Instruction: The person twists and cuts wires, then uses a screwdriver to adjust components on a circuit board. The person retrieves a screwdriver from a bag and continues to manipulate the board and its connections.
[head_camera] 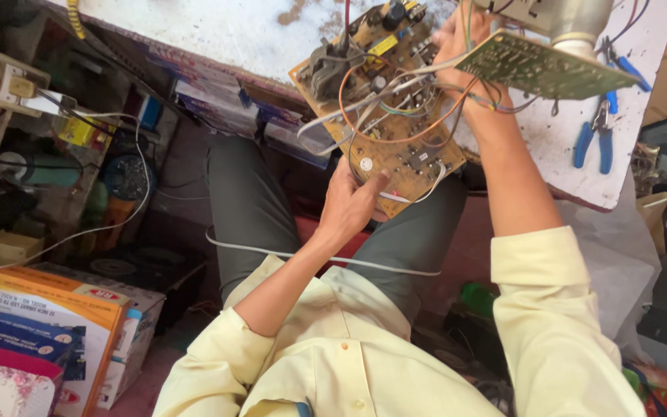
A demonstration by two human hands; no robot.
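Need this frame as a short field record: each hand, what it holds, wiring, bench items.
left hand: grips the lower edge of the brown circuit board, thumb on its face
right hand: raised at the board's upper right edge, beside the green circuit board; exact grip hidden
wires: orange, white and grey strands run between the two boards
bench: white worktop, stained
tools: blue-handled pliers lie on the worktop right of the arm
floor left: stacked cardboard boxes
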